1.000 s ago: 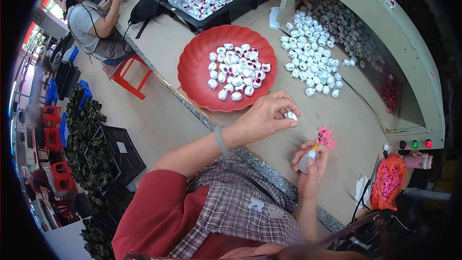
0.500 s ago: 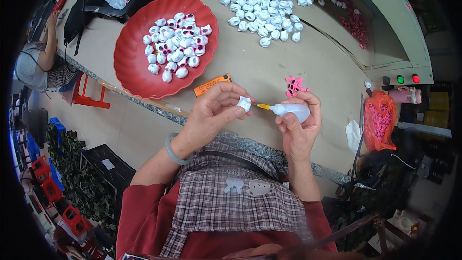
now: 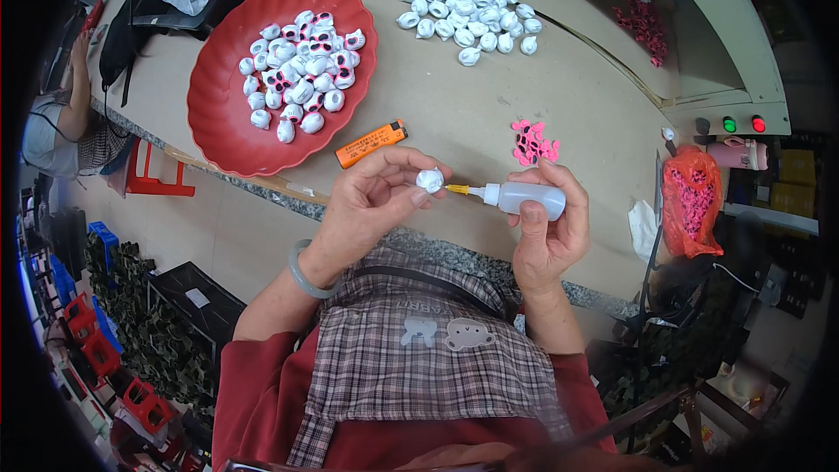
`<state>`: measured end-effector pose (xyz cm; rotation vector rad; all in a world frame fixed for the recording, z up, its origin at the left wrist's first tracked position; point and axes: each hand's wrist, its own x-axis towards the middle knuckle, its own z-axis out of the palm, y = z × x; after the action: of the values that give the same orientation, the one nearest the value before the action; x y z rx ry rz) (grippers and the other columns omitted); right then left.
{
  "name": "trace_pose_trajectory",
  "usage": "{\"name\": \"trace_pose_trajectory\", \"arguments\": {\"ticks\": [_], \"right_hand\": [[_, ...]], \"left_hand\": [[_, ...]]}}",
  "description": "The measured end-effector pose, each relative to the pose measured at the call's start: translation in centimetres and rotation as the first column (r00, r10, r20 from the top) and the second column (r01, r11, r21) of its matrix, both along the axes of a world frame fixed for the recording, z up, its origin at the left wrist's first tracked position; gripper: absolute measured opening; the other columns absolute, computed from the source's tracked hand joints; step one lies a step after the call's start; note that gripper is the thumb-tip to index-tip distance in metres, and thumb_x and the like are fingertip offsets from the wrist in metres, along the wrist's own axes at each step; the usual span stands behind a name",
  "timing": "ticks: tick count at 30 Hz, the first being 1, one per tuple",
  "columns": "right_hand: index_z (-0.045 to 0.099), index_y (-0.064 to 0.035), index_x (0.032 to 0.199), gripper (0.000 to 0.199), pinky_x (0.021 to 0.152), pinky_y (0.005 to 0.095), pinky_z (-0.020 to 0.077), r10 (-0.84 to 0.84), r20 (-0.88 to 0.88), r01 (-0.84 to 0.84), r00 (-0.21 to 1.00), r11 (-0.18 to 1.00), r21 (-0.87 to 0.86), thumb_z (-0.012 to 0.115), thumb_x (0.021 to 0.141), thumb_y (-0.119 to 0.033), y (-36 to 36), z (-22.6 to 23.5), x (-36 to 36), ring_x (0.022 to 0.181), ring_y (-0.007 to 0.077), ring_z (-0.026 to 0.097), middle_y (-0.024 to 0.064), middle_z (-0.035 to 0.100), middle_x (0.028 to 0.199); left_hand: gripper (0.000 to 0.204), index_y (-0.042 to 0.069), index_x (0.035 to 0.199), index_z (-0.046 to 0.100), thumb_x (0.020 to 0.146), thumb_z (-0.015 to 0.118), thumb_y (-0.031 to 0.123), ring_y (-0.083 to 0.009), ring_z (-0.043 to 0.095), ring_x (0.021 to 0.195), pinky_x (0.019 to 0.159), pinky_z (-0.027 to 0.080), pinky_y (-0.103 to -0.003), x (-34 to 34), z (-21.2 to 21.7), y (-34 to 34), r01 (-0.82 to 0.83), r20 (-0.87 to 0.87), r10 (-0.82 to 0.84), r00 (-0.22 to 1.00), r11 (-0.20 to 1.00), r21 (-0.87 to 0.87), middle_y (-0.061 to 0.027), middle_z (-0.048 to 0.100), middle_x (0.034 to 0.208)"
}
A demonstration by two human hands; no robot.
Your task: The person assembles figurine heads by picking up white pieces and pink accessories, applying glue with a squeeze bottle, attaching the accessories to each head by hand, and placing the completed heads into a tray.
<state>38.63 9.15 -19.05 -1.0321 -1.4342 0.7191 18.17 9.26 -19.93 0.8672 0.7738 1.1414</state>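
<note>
Between the thumb and fingers of my left hand [image 3: 382,195] is a small white rounded piece [image 3: 429,180]. My right hand [image 3: 552,223] grips a translucent squeeze bottle [image 3: 530,199], tipped on its side. Its yellow needle nozzle [image 3: 458,189] points left, with the tip at or very near the white piece; whether they touch I cannot tell. Just beyond my right fingertips lies a small heap of pink and black pieces [image 3: 533,141]. An orange box [image 3: 371,143] rests on the table beyond my left hand.
A red scalloped bowl [image 3: 210,122] holds white pieces, some with pink-and-black parts. Many plain white pieces [image 3: 472,0] spread across the far table [image 3: 437,96]. At right hangs a red bag of pink pieces [image 3: 693,201]. Another person [image 3: 65,122] sits at far left.
The white piece has turned in my left fingers, and the bottle has tilted nearer level, its nozzle closer to the piece. The whole view has shifted slightly.
</note>
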Motion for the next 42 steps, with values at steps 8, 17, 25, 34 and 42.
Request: {"name": "trace_pose_trajectory", "arguments": {"ticks": [8, 17, 25, 34, 42], "right_hand": [[0.053, 0.0054, 0.117, 0.040, 0.064, 0.0292, 0.0538, -0.011, 0.156, -0.008, 0.988, 0.993, 0.119, 0.067, 0.087, -0.017, -0.3, -0.2, 0.4, 0.076, 0.0236, 0.068, 0.0175, 0.065, 0.090], [0.053, 0.0056, 0.117, 0.042, 0.060, 0.0300, 0.0550, -0.022, 0.263, -0.042, 0.965, 0.970, 0.238, 0.069, 0.085, -0.016, 0.2, -0.2, 0.4, 0.076, 0.0247, 0.068, 0.0180, 0.064, 0.093], [0.053, 0.0050, 0.117, 0.043, 0.061, 0.0301, 0.0553, -0.009, 0.318, -0.072, 0.948, 0.967, 0.244, 0.071, 0.083, -0.014, 0.2, 0.2, 0.3, 0.077, 0.0244, 0.068, 0.0174, 0.065, 0.095], [0.053, 0.0049, 0.116, 0.042, 0.061, 0.0296, 0.0556, -0.001, 0.308, -0.078, 0.951, 0.967, 0.244, 0.071, 0.084, -0.014, 0.2, 0.1, 0.2, 0.077, 0.0241, 0.069, 0.0173, 0.065, 0.095], [0.053, 0.0045, 0.116, 0.042, 0.060, 0.0299, 0.0558, -0.012, 0.311, -0.063, 0.950, 0.972, 0.228, 0.070, 0.084, -0.015, 0.2, 0.1, 0.2, 0.077, 0.0247, 0.069, 0.0174, 0.064, 0.096]], "left_hand": [[0.027, -0.002, 0.115, 0.057, 0.088, 0.057, 0.000, -0.0136, 0.061, 0.094, 0.081, 0.051, -0.026, -0.2, -0.4, 0.2, 0.002, -0.014, -0.001, 1.000, 1.000, 0.006, -0.0176, 0.062, 0.114], [0.026, -0.003, 0.114, 0.057, 0.088, 0.056, 0.000, -0.0138, 0.061, 0.094, 0.083, 0.051, -0.027, 0.0, -0.6, 0.2, 0.005, -0.017, -0.005, 1.000, 1.000, 0.003, -0.0172, 0.063, 0.113], [0.026, -0.002, 0.114, 0.056, 0.088, 0.056, -0.001, -0.0140, 0.061, 0.095, 0.083, 0.051, -0.026, 0.0, -0.7, 0.2, 0.009, -0.029, -0.010, 1.000, 1.000, -0.011, -0.0170, 0.063, 0.112], [0.026, -0.002, 0.113, 0.056, 0.088, 0.057, 0.000, -0.0154, 0.062, 0.097, 0.086, 0.052, -0.028, 0.1, -0.8, 0.5, 0.010, -0.009, -0.010, 1.000, 0.999, -0.045, -0.0166, 0.063, 0.111], [0.026, -0.001, 0.113, 0.056, 0.088, 0.057, 0.001, -0.0162, 0.062, 0.097, 0.087, 0.052, -0.029, -0.1, -1.1, 0.3, 0.011, -0.014, -0.011, 1.000, 0.999, -0.041, -0.0172, 0.063, 0.112]]}}
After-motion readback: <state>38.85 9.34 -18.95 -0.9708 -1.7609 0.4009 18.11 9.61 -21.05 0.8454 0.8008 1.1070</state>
